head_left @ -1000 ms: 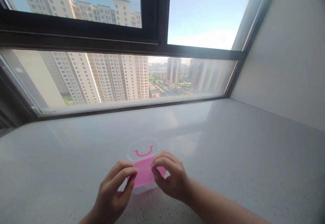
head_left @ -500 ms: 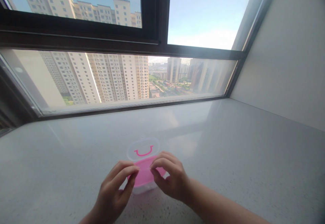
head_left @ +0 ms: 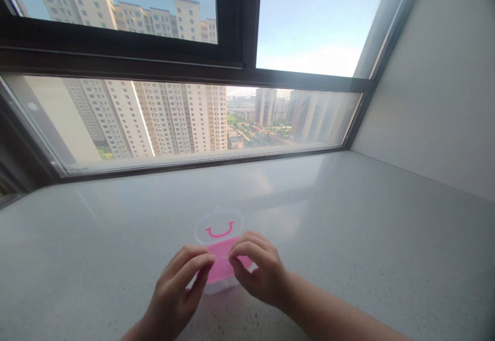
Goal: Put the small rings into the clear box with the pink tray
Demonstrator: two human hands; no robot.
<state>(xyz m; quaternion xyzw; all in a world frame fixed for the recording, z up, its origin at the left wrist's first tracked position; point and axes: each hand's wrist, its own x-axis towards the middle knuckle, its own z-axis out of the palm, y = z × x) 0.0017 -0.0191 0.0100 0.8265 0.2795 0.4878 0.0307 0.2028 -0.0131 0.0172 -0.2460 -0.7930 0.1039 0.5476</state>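
A small clear plastic box (head_left: 221,286) stands on the pale speckled sill, with a pink tray (head_left: 220,269) in its top. Its clear oval lid (head_left: 217,217) lies opened toward the window and carries a curved pink handle (head_left: 220,235). Over the tray's left part, my left hand (head_left: 180,281) is closed, thumb and fingertips pinched together. My right hand (head_left: 261,269) makes a similar pinch over the right part, its tips a short gap from the left ones. Whatever the pinches hold is too small to make out.
The glossy speckled sill (head_left: 371,243) stretches around the box on all sides. Behind it runs a dark window frame (head_left: 201,166), with tall buildings outside. A white wall (head_left: 429,103) bounds the sill on the right.
My left hand has shifted slightly to the right, bringing its fingertips a little closer to my right hand. The right hand and box stay nearly still.
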